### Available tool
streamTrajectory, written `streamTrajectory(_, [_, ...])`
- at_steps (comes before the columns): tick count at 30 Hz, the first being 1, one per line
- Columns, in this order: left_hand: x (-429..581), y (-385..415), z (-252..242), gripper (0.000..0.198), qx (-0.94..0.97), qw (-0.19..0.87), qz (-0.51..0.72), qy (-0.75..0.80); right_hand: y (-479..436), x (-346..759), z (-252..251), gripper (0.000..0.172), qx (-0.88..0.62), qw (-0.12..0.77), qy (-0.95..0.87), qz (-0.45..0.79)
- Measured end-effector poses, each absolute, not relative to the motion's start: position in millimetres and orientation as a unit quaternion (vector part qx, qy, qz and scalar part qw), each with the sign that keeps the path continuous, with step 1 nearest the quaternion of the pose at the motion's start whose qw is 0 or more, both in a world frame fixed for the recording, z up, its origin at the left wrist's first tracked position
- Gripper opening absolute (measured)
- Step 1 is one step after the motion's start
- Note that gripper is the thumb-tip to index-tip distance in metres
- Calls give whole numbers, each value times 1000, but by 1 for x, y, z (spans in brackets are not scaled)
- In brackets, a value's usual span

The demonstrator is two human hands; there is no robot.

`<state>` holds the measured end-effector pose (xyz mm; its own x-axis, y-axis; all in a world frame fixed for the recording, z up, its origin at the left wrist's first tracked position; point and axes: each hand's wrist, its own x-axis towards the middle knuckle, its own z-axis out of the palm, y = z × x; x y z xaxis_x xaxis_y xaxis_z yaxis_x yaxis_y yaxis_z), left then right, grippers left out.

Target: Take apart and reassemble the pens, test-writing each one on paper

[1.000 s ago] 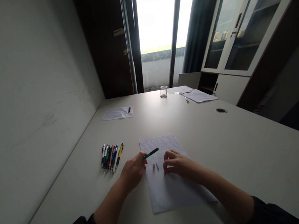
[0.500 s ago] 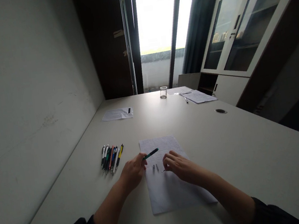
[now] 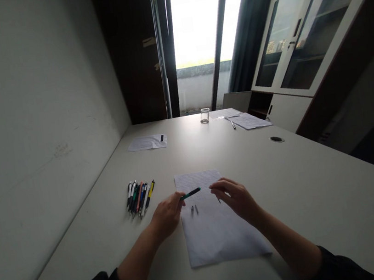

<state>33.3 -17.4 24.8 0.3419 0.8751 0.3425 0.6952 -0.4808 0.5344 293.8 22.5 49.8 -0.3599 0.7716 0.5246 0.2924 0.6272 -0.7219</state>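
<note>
My left hand (image 3: 165, 216) is closed on the green end of a pen barrel (image 3: 192, 193), whose dark grip end points to the right over the paper. My right hand (image 3: 234, 195) is pinched around a thin pen refill (image 3: 219, 199), and a short length of it shows below the fingers. A gap separates the refill from the barrel. Between the hands, a small pen tip (image 3: 192, 209) and a little spring (image 3: 196, 209) lie on a stack of paper (image 3: 218, 242) with handwriting on its upper part.
Several pens (image 3: 140, 197) lie bunched left of the paper. Farther back are a plastic-sleeved sheet (image 3: 145, 142), a glass jar (image 3: 205, 115), more written papers (image 3: 250, 121) and a pen (image 3: 233, 125). A round cable hole (image 3: 276, 139) sits in the white table at right; a wall borders its left.
My right hand has lifted off the paper and moved away and slightly right, carrying the refill. The left hand and pen barrel have shifted only slightly right.
</note>
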Motion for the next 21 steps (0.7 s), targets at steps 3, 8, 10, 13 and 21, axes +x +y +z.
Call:
streamTrajectory(3, [34, -18, 25, 18, 807, 143, 308, 483, 21, 293, 51, 14, -356, 528, -680, 364])
streamTrajectory(8, [34, -18, 27, 17, 812, 143, 308, 476, 26, 293, 51, 15, -336, 609, -576, 429])
streamTrajectory(10, [34, -18, 27, 17, 811, 142, 308, 476, 29, 294, 50, 16, -338, 623, -555, 436])
streamTrajectory(13, [34, -17, 25, 18, 810, 140, 310, 478, 30, 295, 49, 17, -337, 632, -534, 448])
streamTrajectory(21, [34, -18, 24, 17, 812, 150, 311, 471, 28, 293, 47, 14, -328, 611, -536, 482])
